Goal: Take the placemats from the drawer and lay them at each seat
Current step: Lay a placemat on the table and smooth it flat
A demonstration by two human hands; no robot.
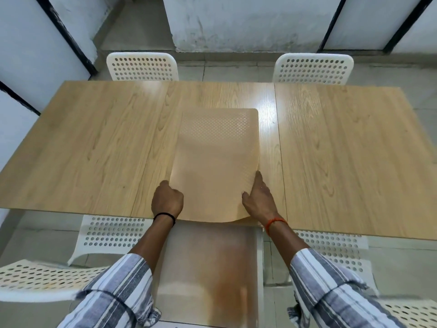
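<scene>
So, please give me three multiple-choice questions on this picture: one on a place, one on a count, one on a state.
1. Where does the placemat lie?
A. middle of the wooden table
B. on a chair
C. on the floor

2. How many white chair backs stand at the table's far side?
A. one
B. two
C. four

3. How is the placemat's near edge?
A. flat on the table
B. curling over the table's near edge
C. rolled up

Key: 1 A, both the left hand and right hand hold it there; 2 B, a left chair back and a right chair back; 3 B, it bends past the edge.
</scene>
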